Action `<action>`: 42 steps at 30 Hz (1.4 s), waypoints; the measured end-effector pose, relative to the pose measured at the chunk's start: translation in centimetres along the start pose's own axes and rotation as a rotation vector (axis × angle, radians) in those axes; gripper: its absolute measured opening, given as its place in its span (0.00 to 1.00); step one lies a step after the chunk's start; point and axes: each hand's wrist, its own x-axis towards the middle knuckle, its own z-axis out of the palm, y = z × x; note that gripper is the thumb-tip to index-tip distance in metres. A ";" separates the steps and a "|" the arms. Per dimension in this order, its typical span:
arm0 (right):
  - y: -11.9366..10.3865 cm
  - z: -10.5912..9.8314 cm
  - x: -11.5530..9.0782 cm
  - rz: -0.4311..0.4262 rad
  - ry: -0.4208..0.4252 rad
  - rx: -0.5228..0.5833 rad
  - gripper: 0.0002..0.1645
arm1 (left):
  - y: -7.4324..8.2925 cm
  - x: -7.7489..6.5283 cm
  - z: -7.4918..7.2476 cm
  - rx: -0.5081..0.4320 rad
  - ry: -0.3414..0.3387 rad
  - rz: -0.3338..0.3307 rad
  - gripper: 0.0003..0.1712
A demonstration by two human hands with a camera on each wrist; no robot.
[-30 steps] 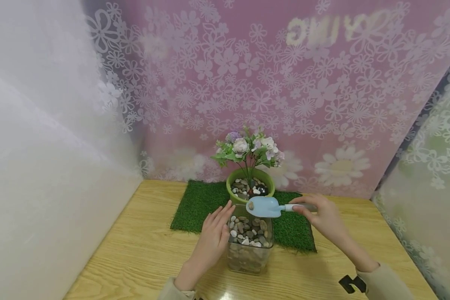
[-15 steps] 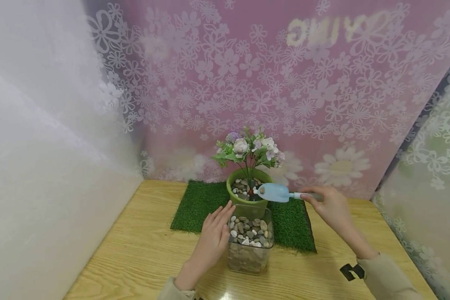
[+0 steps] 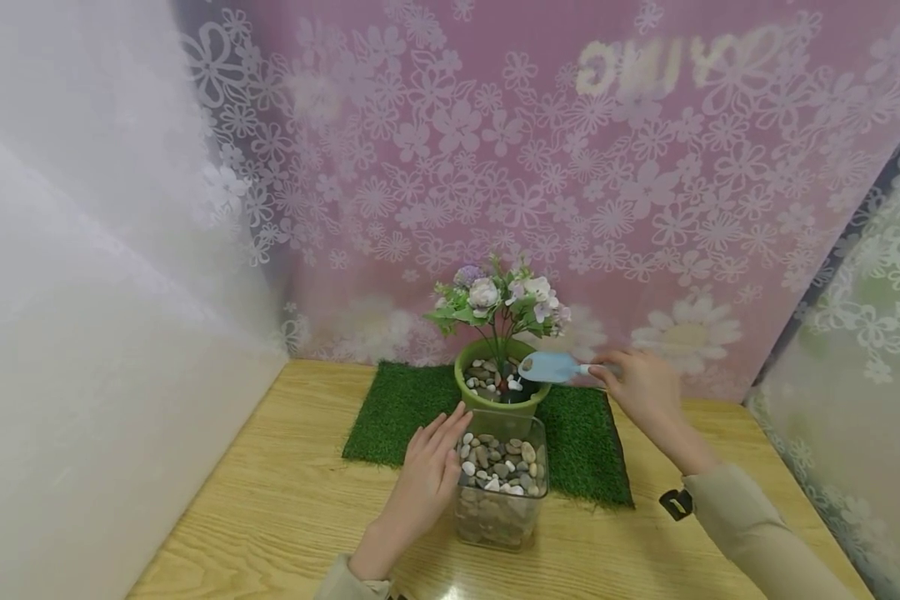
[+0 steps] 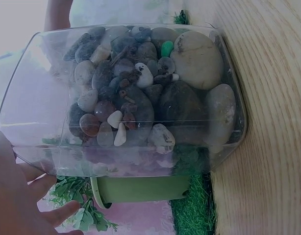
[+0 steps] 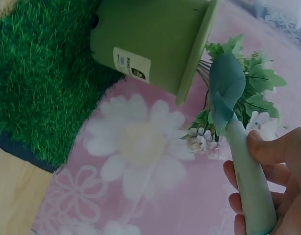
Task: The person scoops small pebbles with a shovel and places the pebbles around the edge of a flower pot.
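Observation:
My right hand (image 3: 641, 387) grips the handle of a small light-blue trowel (image 3: 553, 367). The blade, with a brownish pebble (image 3: 527, 364) near its tip, hangs over the right side of a green flowerpot (image 3: 502, 407). Pebbles and a bunch of artificial flowers (image 3: 483, 294) fill the pot. In the right wrist view, fingers and thumb wrap the trowel's pale handle (image 5: 249, 178). My left hand (image 3: 423, 471) rests with straight fingers against the left side of a clear square container (image 3: 495, 527). Mixed stones (image 4: 140, 93) show through its wall in the left wrist view.
The pot stands on a green artificial grass mat (image 3: 397, 417) behind the container. A wooden table (image 3: 270, 492) lies beneath everything. Close behind the pot hangs a pink floral backdrop (image 3: 390, 208), and a pale panel (image 3: 120, 275) rises on the left.
My right hand has carried the trowel away from me, from above the container to over the pot's right side, with the pebble still on the blade. The left hand has stayed in place.

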 end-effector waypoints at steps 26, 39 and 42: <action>-1.3 -0.5 1.9 -0.101 0.120 -0.094 0.09 | 0.2 0.1 0.0 -0.009 -0.019 -0.015 0.30; -0.7 -3.1 0.2 -0.149 0.201 0.042 0.11 | 0.2 0.0 -0.1 -0.007 -0.015 -0.017 0.30; -1.0 -3.7 0.1 -0.162 0.194 0.057 0.11 | 0.2 0.0 -0.1 -0.004 -0.015 -0.017 0.30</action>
